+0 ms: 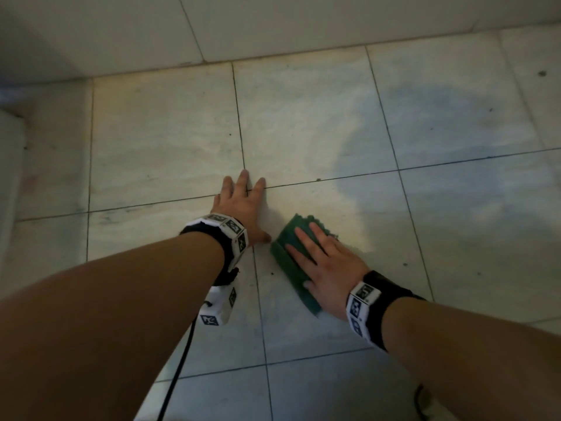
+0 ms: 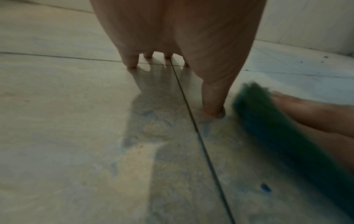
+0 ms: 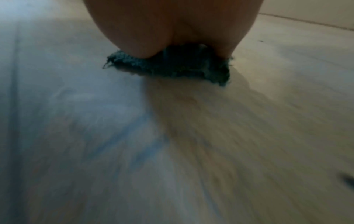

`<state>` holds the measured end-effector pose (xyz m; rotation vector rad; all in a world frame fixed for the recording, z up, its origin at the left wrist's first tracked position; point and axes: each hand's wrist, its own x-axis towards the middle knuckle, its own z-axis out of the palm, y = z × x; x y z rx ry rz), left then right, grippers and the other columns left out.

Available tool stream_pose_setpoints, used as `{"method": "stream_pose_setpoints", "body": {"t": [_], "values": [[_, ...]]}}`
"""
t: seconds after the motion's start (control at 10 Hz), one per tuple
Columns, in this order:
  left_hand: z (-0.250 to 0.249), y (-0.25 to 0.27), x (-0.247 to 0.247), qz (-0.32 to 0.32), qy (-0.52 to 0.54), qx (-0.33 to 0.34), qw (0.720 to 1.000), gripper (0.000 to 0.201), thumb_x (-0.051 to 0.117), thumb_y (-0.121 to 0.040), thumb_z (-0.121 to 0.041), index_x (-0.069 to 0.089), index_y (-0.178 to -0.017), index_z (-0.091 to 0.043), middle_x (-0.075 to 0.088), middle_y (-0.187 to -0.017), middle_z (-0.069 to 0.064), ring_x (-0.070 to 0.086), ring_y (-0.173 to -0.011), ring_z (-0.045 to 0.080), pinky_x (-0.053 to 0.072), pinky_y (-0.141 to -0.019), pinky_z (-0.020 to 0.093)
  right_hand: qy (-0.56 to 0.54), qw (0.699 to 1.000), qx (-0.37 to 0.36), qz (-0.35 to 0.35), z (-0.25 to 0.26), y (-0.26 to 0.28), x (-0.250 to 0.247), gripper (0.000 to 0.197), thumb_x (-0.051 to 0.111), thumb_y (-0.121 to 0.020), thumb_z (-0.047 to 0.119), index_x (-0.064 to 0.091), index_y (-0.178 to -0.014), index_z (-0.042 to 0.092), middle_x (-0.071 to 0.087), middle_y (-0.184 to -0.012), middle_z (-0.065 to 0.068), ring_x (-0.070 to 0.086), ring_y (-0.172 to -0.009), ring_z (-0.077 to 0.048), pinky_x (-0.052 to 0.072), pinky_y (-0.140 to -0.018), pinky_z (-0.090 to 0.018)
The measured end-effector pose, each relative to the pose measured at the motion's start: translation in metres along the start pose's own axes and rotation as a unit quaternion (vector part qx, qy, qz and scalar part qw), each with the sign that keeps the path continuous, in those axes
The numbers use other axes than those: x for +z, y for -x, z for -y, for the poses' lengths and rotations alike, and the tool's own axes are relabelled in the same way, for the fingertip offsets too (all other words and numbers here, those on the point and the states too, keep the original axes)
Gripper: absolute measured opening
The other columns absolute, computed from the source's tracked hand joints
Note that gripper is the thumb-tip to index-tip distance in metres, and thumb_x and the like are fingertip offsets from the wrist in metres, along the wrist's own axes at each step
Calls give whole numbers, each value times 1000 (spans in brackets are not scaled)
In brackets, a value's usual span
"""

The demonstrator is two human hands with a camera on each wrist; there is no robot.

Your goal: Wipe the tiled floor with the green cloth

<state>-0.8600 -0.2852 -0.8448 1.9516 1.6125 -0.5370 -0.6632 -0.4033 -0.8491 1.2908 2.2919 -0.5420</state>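
A home-like tiled room: pale marbled floor tiles (image 1: 164, 141) with dark grout, meeting a tiled wall (image 1: 273, 22).

Cloth (image 1: 288, 259): dark green.
Floor tiles (image 1: 164, 132): pale grey-white, faintly veined, dark grout lines, a darker bluish patch at right.
Wrist bands (image 1: 362, 305): black with white blocks bearing black-and-white square markers.

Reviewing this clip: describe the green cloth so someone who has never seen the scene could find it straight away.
Start at the pale tiled floor below the wall. Near its middle, two hands lie side by side; the left hand lies flat on bare tile. Under the straight fingers of the right hand is the green cloth, folded into a strip with a frayed far edge, the only dark green thing there.
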Motion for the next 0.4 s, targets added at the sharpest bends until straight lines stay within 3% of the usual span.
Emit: {"method": "stream_pose_setpoints", "body": {"t": [0.1, 0.2, 0.3, 0.4], "values": [[-1, 1, 1, 0, -19, 1, 1000, 122, 78, -73, -56, -9, -156, -33, -21, -163, 1, -14, -150, 34, 8, -123, 50, -5, 999, 37, 9, -9, 24, 9, 82, 58, -89, 53, 25, -157, 21, 6, -164, -11, -3, -151, -36, 18, -119, -51], [-5, 1, 2, 17, -38, -10, 999, 118, 76, -78, -51, -10, -156, -31, -22, -163, 2, -13, -150, 35, 12, -122, 51, 4, 999, 12, 38, -16, 16, 0, 80, 45, -98, 52, 1, -159, 26, -23, -158, -4, -26, -145, -29, 4, -122, -50], [-15, 3, 5, 17, -41, -20, 999, 113, 75, -82, -41, -9, -156, -27, -19, -163, 7, -9, -150, 38, 16, -120, 52, 11, 999, 3, 47, -24, 1, -23, 77, 38, -102, 50, -13, -157, 30, -31, -159, 0, -30, -145, -27, -2, -122, -47], [-25, 1, 1, 8, -50, -20, 998, 107, 72, -85, -37, -6, -156, -25, -13, -163, 11, -4, -150, 39, 18, -120, 53, 23, 998, 15, 48, -35, -19, -51, 77, 42, -102, 46, -8, -158, 30, -16, -166, -2, -15, -152, -29, 4, -123, -45]]}}
